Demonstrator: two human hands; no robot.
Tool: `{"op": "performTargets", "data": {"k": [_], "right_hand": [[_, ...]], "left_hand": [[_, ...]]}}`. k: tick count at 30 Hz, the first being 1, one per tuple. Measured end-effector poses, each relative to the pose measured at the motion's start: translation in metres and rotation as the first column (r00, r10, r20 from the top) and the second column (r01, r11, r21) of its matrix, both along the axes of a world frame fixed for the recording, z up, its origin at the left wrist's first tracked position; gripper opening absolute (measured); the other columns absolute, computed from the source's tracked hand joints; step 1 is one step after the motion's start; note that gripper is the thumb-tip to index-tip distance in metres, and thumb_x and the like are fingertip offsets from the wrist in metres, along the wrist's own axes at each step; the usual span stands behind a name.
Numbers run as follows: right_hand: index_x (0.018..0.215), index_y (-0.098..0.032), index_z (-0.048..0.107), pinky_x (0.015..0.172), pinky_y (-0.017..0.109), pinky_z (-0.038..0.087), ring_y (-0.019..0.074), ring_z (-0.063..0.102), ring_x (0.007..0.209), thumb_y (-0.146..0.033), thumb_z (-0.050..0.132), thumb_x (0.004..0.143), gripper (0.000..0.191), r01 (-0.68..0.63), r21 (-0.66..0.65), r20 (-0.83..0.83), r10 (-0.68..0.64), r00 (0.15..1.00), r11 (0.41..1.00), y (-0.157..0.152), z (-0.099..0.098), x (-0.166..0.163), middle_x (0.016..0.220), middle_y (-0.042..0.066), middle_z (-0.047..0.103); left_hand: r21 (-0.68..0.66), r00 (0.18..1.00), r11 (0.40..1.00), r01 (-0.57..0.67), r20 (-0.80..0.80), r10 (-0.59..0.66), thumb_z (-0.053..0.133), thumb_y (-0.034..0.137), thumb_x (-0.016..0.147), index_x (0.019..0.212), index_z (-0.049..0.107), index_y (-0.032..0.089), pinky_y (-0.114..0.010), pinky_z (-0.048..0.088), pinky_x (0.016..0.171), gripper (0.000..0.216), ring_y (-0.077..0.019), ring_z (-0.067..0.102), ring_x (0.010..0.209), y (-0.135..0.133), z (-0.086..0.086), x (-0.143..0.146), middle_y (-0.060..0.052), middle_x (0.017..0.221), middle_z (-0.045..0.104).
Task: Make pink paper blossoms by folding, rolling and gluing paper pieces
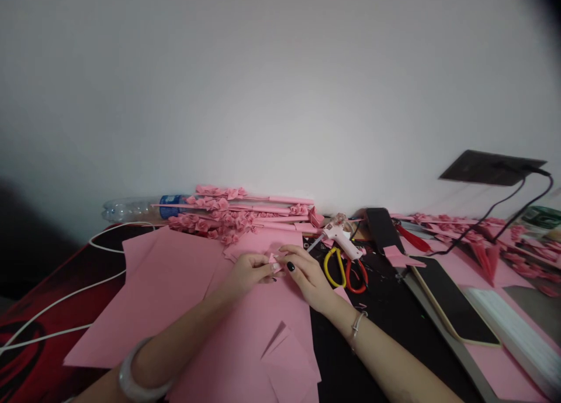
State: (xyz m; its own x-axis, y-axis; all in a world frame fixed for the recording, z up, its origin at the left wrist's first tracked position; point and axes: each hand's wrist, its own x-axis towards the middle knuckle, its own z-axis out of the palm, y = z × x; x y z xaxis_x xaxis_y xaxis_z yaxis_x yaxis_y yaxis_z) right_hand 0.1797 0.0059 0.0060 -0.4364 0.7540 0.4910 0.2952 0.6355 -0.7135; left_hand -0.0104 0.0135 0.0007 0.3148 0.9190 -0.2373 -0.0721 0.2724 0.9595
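Note:
Between my two hands is a small folded piece of pink paper (273, 260), partly covered by fingers. My left hand (249, 273) pinches it from the left, thumb on top. The fingers of my right hand (308, 276) close on its right side. Both hands hover over large pink paper sheets (263, 321) spread on the dark mat. Nearer to me lie a few small pink paper squares (290, 362), loosely overlapping. Just right of my right hand are scissors (335, 267) with one yellow and one red handle.
Pink paper flowers on stems (219, 219) are piled against the wall beside a clear plastic bottle (131, 209). A white glue gun (342, 240) lies behind the scissors. Rightward are a phone (456, 301), a white packet (517, 333) and black cables (495, 207). A white cable (56, 301) runs at left.

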Motion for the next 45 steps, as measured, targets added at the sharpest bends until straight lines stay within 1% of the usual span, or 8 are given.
{"op": "performTargets", "data": {"k": [5,14,16,18,22,29,38,45], "right_hand": [[0.113,-0.021,0.068,0.104,0.040,0.042,0.0234,0.056,0.121,-0.046,0.035,0.102,0.043,0.017,0.039,0.064,-0.020,0.998,0.999,0.0015,-0.0010,0.0001,0.126,0.014,0.061],[0.099,-0.019,0.069,0.095,0.035,0.046,0.0214,0.061,0.109,-0.042,0.038,0.102,0.039,0.006,-0.044,-0.057,-0.008,0.998,0.999,0.0007,0.0016,-0.0037,0.116,0.012,0.065],[0.104,-0.019,0.064,0.090,0.033,0.047,0.0207,0.061,0.102,-0.037,0.042,0.100,0.029,0.097,-0.050,-0.070,-0.100,0.993,0.994,-0.0001,0.0000,-0.0059,0.107,0.010,0.066],[0.098,-0.018,0.059,0.068,0.027,0.046,0.0166,0.059,0.077,-0.034,0.047,0.097,0.020,0.199,-0.094,-0.060,-0.205,0.977,0.976,0.0000,-0.0021,-0.0074,0.089,0.005,0.063],[0.068,-0.020,0.044,0.053,0.022,0.032,0.0106,0.040,0.055,-0.025,0.047,0.094,0.026,0.114,-0.169,0.130,-0.093,0.987,0.979,0.0025,-0.0039,-0.0062,0.060,-0.005,0.044],[0.062,-0.021,0.037,0.051,0.022,0.028,0.0103,0.037,0.052,-0.024,0.042,0.094,0.033,-0.012,-0.207,0.185,0.051,0.981,0.978,0.0047,-0.0014,-0.0023,0.055,-0.005,0.040],[0.058,-0.021,0.032,0.051,0.023,0.025,0.0096,0.032,0.049,-0.014,0.042,0.088,0.032,0.029,-0.119,0.187,-0.006,0.982,0.993,-0.0006,-0.0008,-0.0073,0.052,-0.006,0.032],[0.059,-0.022,0.031,0.050,0.023,0.026,0.0104,0.031,0.052,-0.038,0.038,0.097,0.042,0.129,-0.227,0.090,-0.111,0.990,0.965,0.0030,-0.0072,-0.0068,0.055,-0.006,0.031]], "left_hand": [[0.016,1.000,1.000,-0.006,-0.003,0.006,0.081,0.043,0.064,0.073,0.072,0.015,-0.033,0.054,0.080,0.031,-0.0206,0.069,0.084,0.0001,-0.0002,0.0001,-0.004,0.077,0.074],[0.056,0.999,0.997,0.051,-0.019,-0.050,0.079,0.044,0.066,0.075,0.070,0.015,-0.032,0.054,0.078,0.031,-0.0201,0.071,0.078,-0.0020,0.0044,0.0009,-0.004,0.077,0.074],[0.059,0.998,0.996,0.064,-0.029,-0.063,0.078,0.044,0.067,0.075,0.069,0.015,-0.031,0.054,0.075,0.031,-0.0195,0.071,0.075,-0.0025,0.0047,0.0022,-0.004,0.075,0.074],[0.045,0.994,0.994,0.104,-0.045,-0.102,0.078,0.044,0.067,0.072,0.068,0.015,-0.030,0.054,0.070,0.031,-0.0184,0.071,0.070,-0.0033,0.0052,0.0038,-0.003,0.070,0.073],[0.018,0.978,0.980,0.197,-0.074,-0.195,0.078,0.045,0.065,0.070,0.065,0.016,-0.027,0.052,0.063,0.032,-0.0171,0.069,0.064,-0.0056,0.0059,0.0063,-0.001,0.063,0.071],[0.044,0.964,0.967,0.250,-0.104,-0.245,0.077,0.046,0.066,0.069,0.065,0.016,-0.028,0.052,0.066,0.033,-0.0178,0.069,0.065,-0.0062,0.0062,0.0056,-0.003,0.062,0.071],[0.073,0.951,0.954,0.291,-0.127,-0.281,0.072,0.041,0.073,0.070,0.064,0.017,-0.031,0.053,0.068,0.026,-0.0192,0.069,0.067,-0.0061,0.0041,0.0045,-0.003,0.066,0.071],[0.156,0.970,0.960,0.232,-0.106,-0.217,0.070,0.041,0.075,0.068,0.062,0.017,-0.028,0.051,0.062,0.027,-0.0167,0.065,0.060,-0.0083,0.0089,0.0055,-0.002,0.062,0.067]]}}
